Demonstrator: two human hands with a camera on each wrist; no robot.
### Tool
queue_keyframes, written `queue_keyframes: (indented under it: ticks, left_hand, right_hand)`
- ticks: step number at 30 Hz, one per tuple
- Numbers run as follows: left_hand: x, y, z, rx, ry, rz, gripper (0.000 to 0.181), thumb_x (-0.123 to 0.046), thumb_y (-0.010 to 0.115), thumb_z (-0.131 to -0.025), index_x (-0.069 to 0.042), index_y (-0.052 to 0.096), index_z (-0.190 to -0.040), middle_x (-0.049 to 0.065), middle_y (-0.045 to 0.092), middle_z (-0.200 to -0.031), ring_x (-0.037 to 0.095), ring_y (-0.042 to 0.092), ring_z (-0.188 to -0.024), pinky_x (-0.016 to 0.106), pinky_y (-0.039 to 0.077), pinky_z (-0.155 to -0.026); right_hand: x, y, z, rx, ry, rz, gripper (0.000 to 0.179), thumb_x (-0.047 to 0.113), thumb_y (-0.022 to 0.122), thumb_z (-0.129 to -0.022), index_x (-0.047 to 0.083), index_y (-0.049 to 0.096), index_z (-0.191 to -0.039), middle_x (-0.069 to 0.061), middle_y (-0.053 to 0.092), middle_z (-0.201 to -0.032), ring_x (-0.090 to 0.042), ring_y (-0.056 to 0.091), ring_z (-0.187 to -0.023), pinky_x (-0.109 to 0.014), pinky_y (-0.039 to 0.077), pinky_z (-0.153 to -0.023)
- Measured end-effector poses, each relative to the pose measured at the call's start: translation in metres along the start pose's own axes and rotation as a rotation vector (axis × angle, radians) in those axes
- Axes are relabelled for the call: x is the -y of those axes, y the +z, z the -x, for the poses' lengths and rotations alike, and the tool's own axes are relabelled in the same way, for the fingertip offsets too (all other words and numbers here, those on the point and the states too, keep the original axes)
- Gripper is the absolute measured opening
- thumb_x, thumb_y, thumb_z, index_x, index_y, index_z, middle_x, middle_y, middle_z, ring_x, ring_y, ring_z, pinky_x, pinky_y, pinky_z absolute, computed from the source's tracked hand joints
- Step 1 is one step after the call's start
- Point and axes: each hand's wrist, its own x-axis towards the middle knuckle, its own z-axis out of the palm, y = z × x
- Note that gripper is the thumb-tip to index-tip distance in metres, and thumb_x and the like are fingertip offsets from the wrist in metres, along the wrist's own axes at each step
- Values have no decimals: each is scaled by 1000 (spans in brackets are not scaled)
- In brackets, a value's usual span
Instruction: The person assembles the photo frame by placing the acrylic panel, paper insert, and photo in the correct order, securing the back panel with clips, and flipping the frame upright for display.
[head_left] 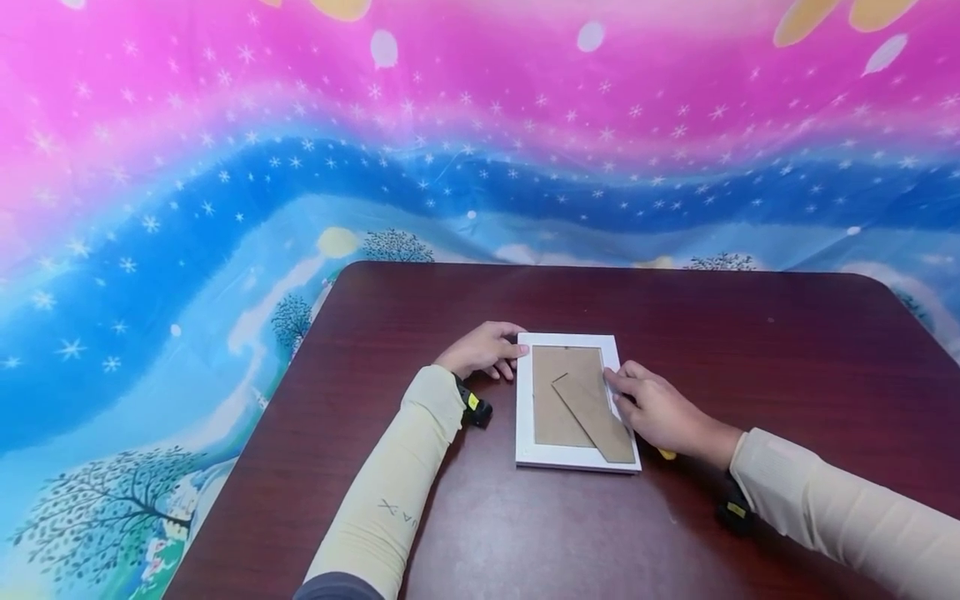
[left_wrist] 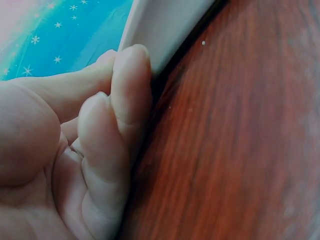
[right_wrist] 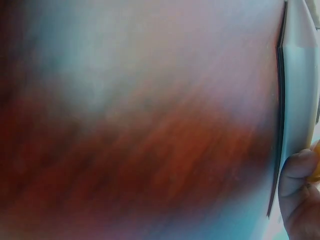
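A white picture frame [head_left: 527, 404] is back side up over the table, its brown backing board [head_left: 551, 417] and slanted easel leg [head_left: 600, 421] showing. At its upper left edge, my left hand [head_left: 486, 350] pinches the rim, thumb on top; the left wrist view shows curled fingers [left_wrist: 131, 85] against the frame's side. My right hand [head_left: 663, 408] is at the right edge, fingertips close to the backing board. A yellow object [head_left: 666, 454] pokes out below that hand, and a bit of it shows among the fingers in the right wrist view. Its kind is hidden by the hand.
The dark red-brown wooden table [head_left: 397, 317] has rounded far corners. Behind it hangs a pink and blue cloth [head_left: 480, 167] with snowflakes and trees. Black wrist cameras [head_left: 477, 408] sit on both wrists, close to the tabletop.
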Motion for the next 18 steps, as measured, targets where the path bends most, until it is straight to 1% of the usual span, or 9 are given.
queue_keyframes:
  ticks: [7, 13, 15, 18]
  left_hand:
    - [1, -1, -1, 4, -1, 8, 41, -21, 65, -95, -12, 56, -134, 15, 64, -82, 25, 66, -61, 30, 51, -49]
    - [1, -1, 1, -11, 1, 1, 40, -22, 66, -95, -12, 56, -133, 15, 64, -82, 25, 66, -61, 30, 51, -48]
    - [1, 0, 1, -14, 2, -1, 40, -21, 65, -96, -12, 56, -134, 15, 65, -82, 25, 66, -61, 31, 51, -48]
    - [-1, 1, -1, -4, 7, 2, 41, -21, 65, -96, -12, 55, -134, 15, 65, -82, 26, 66, -62, 31, 52, -49]
  right_hand:
    - [3, 1, -2, -1, -28, 76, 42, 3, 56, -95, -10, 51, -135, 4, 44, -88, -3, 41, -68, -23, 41, -59]
    - [7, 1, -4, 0, -37, 129, 41, 4, 56, -95, -11, 53, -133, 2, 43, -89, -6, 41, -68, -22, 41, -56]
    - [8, 1, -4, -1, -43, 165, 41, 4, 56, -94, -11, 53, -132, 1, 43, -90, -6, 42, -66, -21, 41, -54]
    - [9, 2, -4, -1, -44, 221, 41, 4, 57, -92, -11, 55, -131, 0, 44, -91, -6, 42, -63, -21, 40, -51]
